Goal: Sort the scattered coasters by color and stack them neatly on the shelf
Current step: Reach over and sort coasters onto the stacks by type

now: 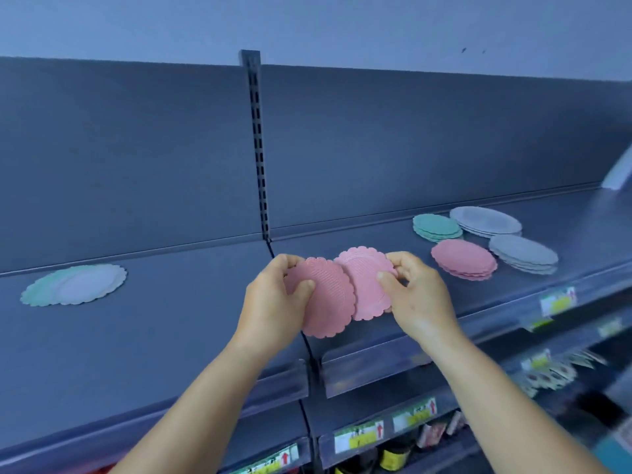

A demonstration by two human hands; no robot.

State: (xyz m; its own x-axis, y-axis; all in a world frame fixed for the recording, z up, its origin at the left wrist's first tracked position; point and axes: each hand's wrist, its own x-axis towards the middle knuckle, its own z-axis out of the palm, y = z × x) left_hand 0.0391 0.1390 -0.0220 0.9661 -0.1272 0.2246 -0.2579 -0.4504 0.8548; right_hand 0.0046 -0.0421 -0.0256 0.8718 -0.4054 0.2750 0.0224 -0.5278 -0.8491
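Holding pink coasters (pixel 337 295) | both hands' fingers (pixel 302 287) pinch them | pink pile (pixel 463 258) lies right, nearer right hand (pixel 415 292) | left hand (pixel 273 302) farther

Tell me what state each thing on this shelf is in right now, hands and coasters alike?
left hand: grips a pink coaster
right hand: pinches a second pink coaster, which overlaps the first
pink stack: neatly piled, on the shelf
green stack: neatly piled, behind the pink stack
small grey stack: piled, slightly fanned
large grey stack: piled at the back
green and grey coasters at left: overlapping, unsorted
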